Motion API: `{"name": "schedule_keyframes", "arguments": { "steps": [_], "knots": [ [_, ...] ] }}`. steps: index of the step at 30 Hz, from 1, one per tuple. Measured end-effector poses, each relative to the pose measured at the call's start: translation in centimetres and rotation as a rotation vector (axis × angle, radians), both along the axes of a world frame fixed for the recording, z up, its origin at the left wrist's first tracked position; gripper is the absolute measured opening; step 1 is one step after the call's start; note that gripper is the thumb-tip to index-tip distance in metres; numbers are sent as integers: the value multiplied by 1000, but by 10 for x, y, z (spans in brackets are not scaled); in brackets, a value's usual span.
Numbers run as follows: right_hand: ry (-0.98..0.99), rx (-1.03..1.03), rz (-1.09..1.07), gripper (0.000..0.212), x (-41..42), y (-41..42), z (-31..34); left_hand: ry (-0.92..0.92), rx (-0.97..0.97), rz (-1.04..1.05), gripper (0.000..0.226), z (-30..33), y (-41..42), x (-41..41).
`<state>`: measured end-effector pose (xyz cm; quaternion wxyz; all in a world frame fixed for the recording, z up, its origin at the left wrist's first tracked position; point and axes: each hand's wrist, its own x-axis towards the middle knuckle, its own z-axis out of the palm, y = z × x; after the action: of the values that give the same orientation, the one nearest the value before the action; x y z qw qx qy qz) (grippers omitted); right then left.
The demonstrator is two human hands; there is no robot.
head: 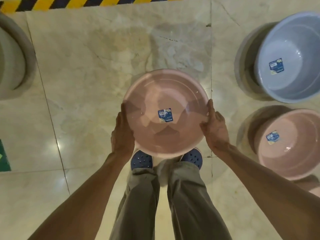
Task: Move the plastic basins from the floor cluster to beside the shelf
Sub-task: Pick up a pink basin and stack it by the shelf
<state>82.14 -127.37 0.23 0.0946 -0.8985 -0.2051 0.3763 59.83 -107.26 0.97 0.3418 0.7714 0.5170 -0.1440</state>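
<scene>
Both hands share the grip: the left hand and the right hand clasp opposite sides of the pink basin at its rolled rim, fingers curled under the edge and the right thumb lying along the top. It hangs level and mouth-up in front of the person, above the blue clogs and the pale marble floor, with a blue label stuck inside the bottom. It looks light and empty, thin moulded plastic with a glossy skin, so it likely flexes a little when squeezed and could slide in a loose hold; the rim is the stiffest, surest place to take it. To the right, a blue basin and a second pink basin sit on the floor, each apparently nested in another. No shelf shows, so the drop spot cannot be judged.
</scene>
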Motion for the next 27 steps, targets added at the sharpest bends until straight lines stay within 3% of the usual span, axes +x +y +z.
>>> {"name": "schedule_keyframes", "arguments": {
  "steps": [7, 13, 16, 27],
  "knots": [
    [9, 2, -43, 94, 4, -1, -17, 7, 51, -12, 89, -20, -4, 2],
    [45, -71, 51, 96, 13, -1, -9, 91, 45, -95, 82, -11, 2, 7],
    [27, -130, 151, 94, 20, -3, 8, 154, 132, -256, 80, 2, 5, 15],
    [-59, -212, 495, 91, 19, -31, 100, 9, 143, -648, 66, 100, -26, 83]
  ]
}}
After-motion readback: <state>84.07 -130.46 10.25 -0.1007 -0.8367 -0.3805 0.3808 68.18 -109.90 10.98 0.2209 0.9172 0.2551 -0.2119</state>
